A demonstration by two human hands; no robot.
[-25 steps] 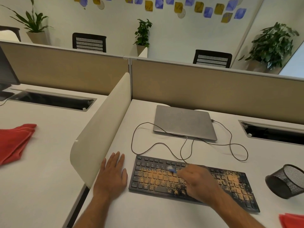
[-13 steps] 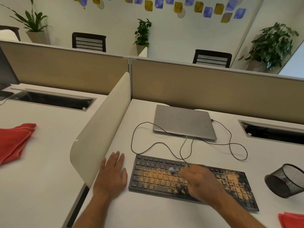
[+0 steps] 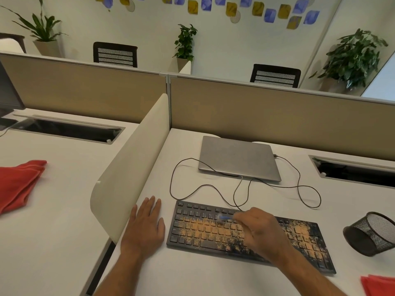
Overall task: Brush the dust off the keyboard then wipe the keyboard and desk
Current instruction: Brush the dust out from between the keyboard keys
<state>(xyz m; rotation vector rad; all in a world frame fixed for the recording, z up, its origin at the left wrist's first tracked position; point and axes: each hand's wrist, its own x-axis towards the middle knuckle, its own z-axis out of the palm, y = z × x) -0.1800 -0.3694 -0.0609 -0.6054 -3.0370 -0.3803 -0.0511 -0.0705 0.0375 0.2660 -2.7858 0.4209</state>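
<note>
Two hands work at the desk (image 3: 149, 278) in the head view: the left hand (image 3: 143, 227) lies flat, fingers straight, just beside the keyboard (image 3: 213, 231) (orange dust across its keys), while the right hand (image 3: 263, 233) curls around a small blue brush (image 3: 223, 217) over the keys.

left hand (image 3: 143, 228) lay flat on desk (image 3: 188, 274), fingers straight, just left of keyboard (image 3: 213, 233). right hand (image 3: 264, 233) hovered over keyboard middle, fingers curled round small blue brush (image 3: 223, 217), blurred tip pointing left toward left hand. orange dust patches on keys either side of right hand. thin cable (image 3: 299, 189) looped beyond right hand toward closed laptop (image 3: 237, 157). mesh cup (image 3: 372, 233) on its side right of right hand; red cloth (image 3: 380, 285) at corner nearer than it.
</note>
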